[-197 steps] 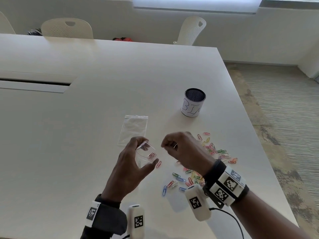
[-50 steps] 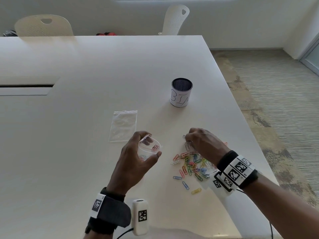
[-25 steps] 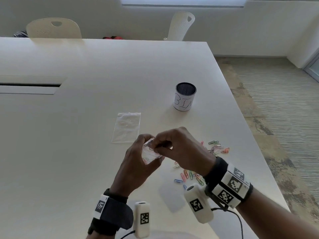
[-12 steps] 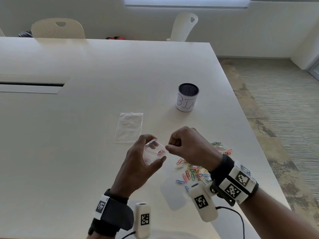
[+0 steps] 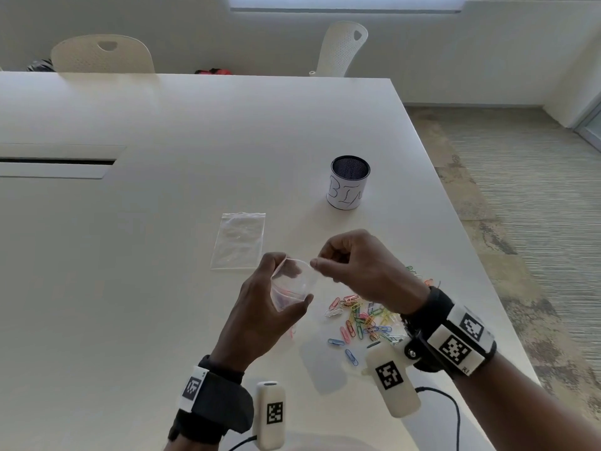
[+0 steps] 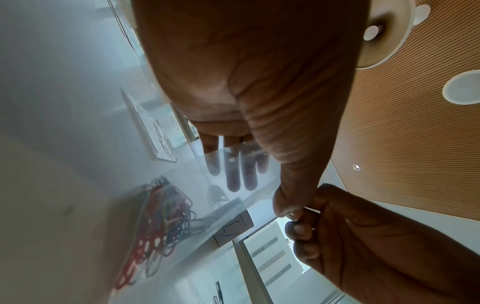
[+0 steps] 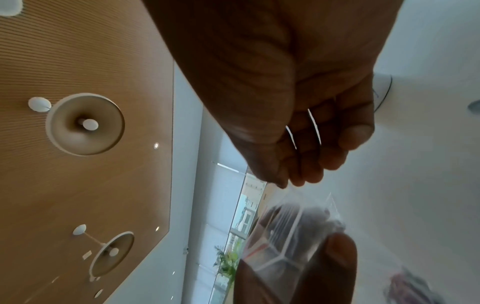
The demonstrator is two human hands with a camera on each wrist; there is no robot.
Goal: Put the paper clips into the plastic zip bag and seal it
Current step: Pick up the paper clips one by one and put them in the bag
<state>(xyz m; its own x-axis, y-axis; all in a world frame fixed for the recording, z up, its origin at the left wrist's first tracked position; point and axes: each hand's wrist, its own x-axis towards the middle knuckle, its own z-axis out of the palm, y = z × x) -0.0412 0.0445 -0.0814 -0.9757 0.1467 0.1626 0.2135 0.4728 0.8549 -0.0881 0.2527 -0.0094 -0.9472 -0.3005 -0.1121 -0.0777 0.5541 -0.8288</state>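
Paper clips point(image 5: 364, 320) are lying heaped at about four o'clock from the plastic zip bag point(image 5: 292, 288), which the left hand point(image 5: 260, 317) is gripping mouth-up above the table point(image 5: 130, 255), several clips inside. The right hand point(image 5: 364, 271), nearer the heap, is pinching a pale clip point(image 7: 314, 127) at the bag's three-o'clock rim. Half a second earlier, its fingertips were hovering just short of that rim.

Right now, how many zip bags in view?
2. One zip bag is gripped mouth-open in the left hand, a few clips inside. The second bag lies flat on the table, just beyond that hand. None seems hidden.
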